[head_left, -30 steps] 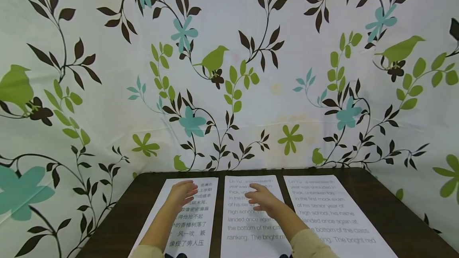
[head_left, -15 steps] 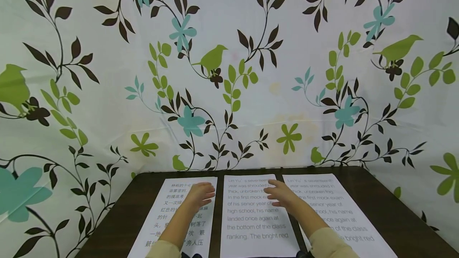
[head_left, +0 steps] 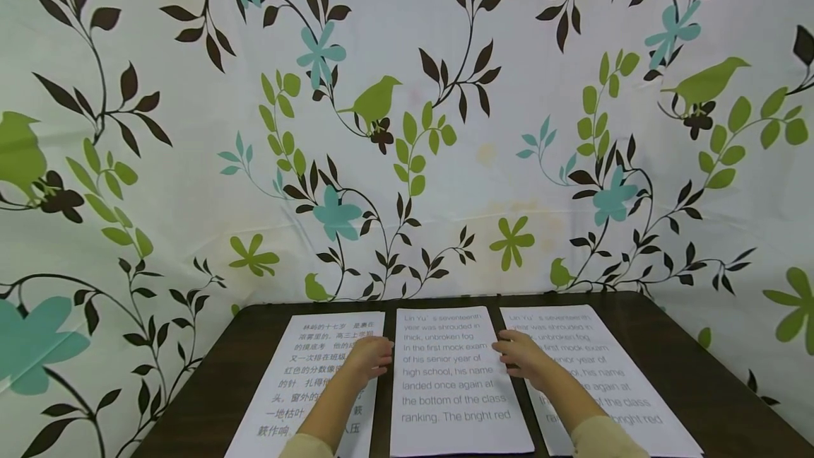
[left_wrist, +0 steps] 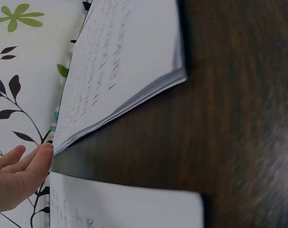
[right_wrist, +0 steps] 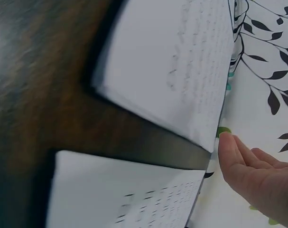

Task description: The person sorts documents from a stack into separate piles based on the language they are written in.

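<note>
Printed sheets stand in a middle stack point(head_left: 445, 437) with English text, between a left stack point(head_left: 286, 387) in Chinese and a right stack point(head_left: 572, 316) in English. My left hand point(head_left: 369, 359) hovers over the left stack's inner edge, its bent fingers pointing at the middle stack's left side. On the other side, the fingertips of my right hand point(head_left: 528, 359) overlap the middle stack's right edge in the head view. Both hands hold nothing. In the left wrist view the middle stack point(left_wrist: 134, 57) shows several layered sheets at its edge.
All the paper lies on a dark brown wooden table point(head_left: 210, 387). Narrow strips of the tabletop separate the stacks. Behind the far edge hangs a white cloth point(head_left: 407, 232) printed with leaves, birds and flowers.
Both hands have shifted right. The left came from farther over the left stack to its inner edge; the right came from above the middle stack to its right edge. The papers stay put.
</note>
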`<state>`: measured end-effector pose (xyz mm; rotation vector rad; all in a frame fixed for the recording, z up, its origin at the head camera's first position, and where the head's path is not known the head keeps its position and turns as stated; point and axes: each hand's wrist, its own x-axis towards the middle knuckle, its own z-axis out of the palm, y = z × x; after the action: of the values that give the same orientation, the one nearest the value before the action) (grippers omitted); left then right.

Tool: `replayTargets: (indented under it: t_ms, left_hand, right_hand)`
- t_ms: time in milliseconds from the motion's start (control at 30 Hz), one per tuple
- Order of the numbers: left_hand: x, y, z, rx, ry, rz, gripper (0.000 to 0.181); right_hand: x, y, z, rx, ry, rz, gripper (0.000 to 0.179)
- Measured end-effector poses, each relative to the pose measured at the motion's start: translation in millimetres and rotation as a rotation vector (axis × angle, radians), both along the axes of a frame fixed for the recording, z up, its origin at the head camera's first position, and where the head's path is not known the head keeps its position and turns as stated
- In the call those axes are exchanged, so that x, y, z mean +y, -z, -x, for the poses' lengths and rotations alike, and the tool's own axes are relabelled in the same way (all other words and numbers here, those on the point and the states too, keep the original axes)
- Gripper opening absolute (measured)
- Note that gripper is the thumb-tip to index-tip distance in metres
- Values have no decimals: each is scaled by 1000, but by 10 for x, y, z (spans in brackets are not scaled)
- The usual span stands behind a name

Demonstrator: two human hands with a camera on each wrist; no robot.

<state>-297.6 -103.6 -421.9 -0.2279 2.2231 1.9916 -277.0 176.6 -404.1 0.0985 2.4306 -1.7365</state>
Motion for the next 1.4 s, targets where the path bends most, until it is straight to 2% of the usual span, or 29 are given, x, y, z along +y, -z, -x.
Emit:
replayTargets:
  t_ms: [200, 433, 633, 967, 1133, 1267, 1400]
  left_hand:
    - [58, 64, -34, -24, 2, 15, 45]
    - [94, 95, -70, -16, 7, 13, 45]
    - [116, 106, -72, -13, -5, 13, 42]
    - [139, 63, -80, -9, 26, 74, 43]
    - [166, 41, -70, -13, 24, 76, 43]
    - [176, 29, -64, 14, 32, 20, 43]
    - [182, 58, -78, 32, 28, -70, 45]
  right_hand:
    - [74, 99, -28, -30, 17, -33, 60]
    - [78, 174, -50, -47, 23, -35, 59]
    - [60, 163, -52, -50, 38, -46, 57]
    - [25, 122, -70, -37, 30, -91, 55]
    - [1, 85, -71, -22, 26, -125, 53]
    - [-20, 57, -71, 17, 57, -119, 50]
    - [-41, 75, -86, 34, 95, -30, 50]
